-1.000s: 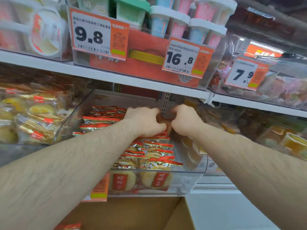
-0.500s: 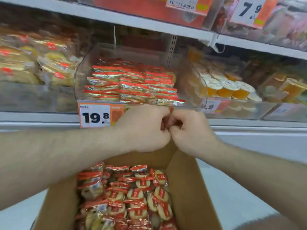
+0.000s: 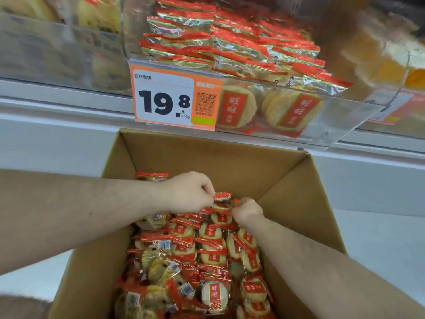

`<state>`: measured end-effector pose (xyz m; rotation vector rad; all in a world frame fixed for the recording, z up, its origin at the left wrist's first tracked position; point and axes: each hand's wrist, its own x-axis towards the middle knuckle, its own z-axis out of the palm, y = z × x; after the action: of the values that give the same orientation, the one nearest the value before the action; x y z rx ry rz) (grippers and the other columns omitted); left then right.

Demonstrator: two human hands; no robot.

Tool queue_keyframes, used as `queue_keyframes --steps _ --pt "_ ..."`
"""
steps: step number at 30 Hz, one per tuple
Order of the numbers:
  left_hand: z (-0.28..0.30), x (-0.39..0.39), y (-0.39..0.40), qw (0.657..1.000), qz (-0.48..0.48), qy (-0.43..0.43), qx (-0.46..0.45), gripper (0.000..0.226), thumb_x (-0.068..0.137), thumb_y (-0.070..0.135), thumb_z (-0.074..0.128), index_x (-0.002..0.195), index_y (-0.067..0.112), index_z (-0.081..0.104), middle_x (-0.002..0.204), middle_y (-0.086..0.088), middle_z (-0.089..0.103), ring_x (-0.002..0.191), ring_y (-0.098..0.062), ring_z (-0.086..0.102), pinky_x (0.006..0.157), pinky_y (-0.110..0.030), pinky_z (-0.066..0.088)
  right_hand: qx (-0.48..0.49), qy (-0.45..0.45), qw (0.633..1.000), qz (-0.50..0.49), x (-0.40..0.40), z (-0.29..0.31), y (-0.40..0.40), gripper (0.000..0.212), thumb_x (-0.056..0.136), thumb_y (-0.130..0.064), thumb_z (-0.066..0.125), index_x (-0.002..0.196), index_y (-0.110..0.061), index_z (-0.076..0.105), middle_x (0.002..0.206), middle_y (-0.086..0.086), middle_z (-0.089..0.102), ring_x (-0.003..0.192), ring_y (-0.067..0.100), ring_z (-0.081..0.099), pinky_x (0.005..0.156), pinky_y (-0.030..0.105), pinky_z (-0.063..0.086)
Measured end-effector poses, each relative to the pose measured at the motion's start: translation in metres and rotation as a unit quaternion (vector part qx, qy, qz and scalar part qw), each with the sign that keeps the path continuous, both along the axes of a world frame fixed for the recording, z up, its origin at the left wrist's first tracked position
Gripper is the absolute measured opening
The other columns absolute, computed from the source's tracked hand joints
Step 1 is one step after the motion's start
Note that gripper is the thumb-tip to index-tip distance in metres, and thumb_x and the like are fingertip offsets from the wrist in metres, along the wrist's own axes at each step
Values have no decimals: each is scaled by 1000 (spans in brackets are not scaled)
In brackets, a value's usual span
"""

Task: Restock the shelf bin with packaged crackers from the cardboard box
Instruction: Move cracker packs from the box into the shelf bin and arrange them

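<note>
An open cardboard box below the shelf holds several red-and-clear cracker packs. Both my hands are down inside its far end. My left hand is curled and pinches the red edge of a cracker pack. My right hand is curled on the top edges of packs just right of it; its fingertips are hidden. Above, the clear shelf bin is stacked with the same packs, two facing out at its front.
An orange price tag reading 19.8 hangs on the bin's front left. Neighbouring clear bins hold yellow pastries to the left and blurred orange goods to the right. A white shelf ledge runs under the bins.
Both hands left the shelf bin, came down past its front and dropped into the cardboard box. The view tilted down with them. The hands now hold cracker packs.
</note>
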<state>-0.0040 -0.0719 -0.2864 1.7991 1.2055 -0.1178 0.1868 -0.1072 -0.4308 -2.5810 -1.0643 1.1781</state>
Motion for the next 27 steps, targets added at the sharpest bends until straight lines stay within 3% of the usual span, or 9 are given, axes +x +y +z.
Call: queue_keyframes --steps 3,5,9,12,15,18,21,24,27 --pt "-17 -10 -1 998 30 9 -50 8 85 22 63 90 27 67 90 -4 73 83 -21 71 74 -36 57 2 190 929 -318 -7 -30 10 25 85 -36 65 87 -12 60 72 7 61 58 21 57 49 26 42" --pt "-22 -14 -3 996 39 13 -83 9 87 22 63 94 27 66 86 -4 71 74 -18 66 58 -29 53 17 239 895 -375 -6 -48 14 21 87 -32 69 88 -12 59 76 6 60 56 16 53 44 24 42" --pt "-27 -18 -4 984 103 6 -144 14 92 18 58 105 21 63 79 0 63 60 -7 55 44 -14 42 56 238 876 -417 -3 -45 6 13 91 -10 55 103 -9 62 85 9 63 55 16 54 38 21 42" --pt "-30 -20 -4 956 202 -34 -211 20 92 16 58 111 17 59 97 -4 63 77 -15 62 69 -26 58 92 227 853 -461 -10 -14 -18 15 90 -3 48 98 -7 60 77 9 59 58 18 52 49 27 40" --pt "-32 -19 -8 924 264 -57 -272 38 95 25 59 131 19 47 113 -9 59 95 -25 63 82 -37 57 117 232 873 -414 -34 18 -44 18 91 -5 52 106 -4 61 82 9 63 63 19 57 53 30 46" --pt "-37 -20 -17 898 276 -90 -330 54 94 33 63 140 39 36 136 -16 49 105 -34 60 83 -43 54 123 334 853 -382 -67 50 -62 16 93 -2 52 104 -8 61 82 9 64 61 17 56 56 30 47" --pt "-46 -25 -23 891 294 -130 -321 45 90 13 66 126 37 53 132 -11 52 111 -29 58 82 -43 58 114 437 831 -326 -92 70 -68 9 95 -2 51 99 -8 56 76 9 61 55 17 54 53 28 46" --pt "-46 -31 -21 905 293 -133 -279 46 85 -8 64 112 30 64 118 -3 48 102 -17 55 80 -38 59 107 358 875 -307 -75 48 -65 14 92 -16 58 104 -9 60 74 8 64 56 20 58 52 29 50" --pt "-44 -34 -15 911 279 -128 -275 51 85 -12 63 112 30 64 126 -2 38 111 -20 50 77 -36 59 75 79 967 -232 -31 10 -60 22 84 -18 54 102 -18 67 92 6 71 80 25 63 72 35 55"
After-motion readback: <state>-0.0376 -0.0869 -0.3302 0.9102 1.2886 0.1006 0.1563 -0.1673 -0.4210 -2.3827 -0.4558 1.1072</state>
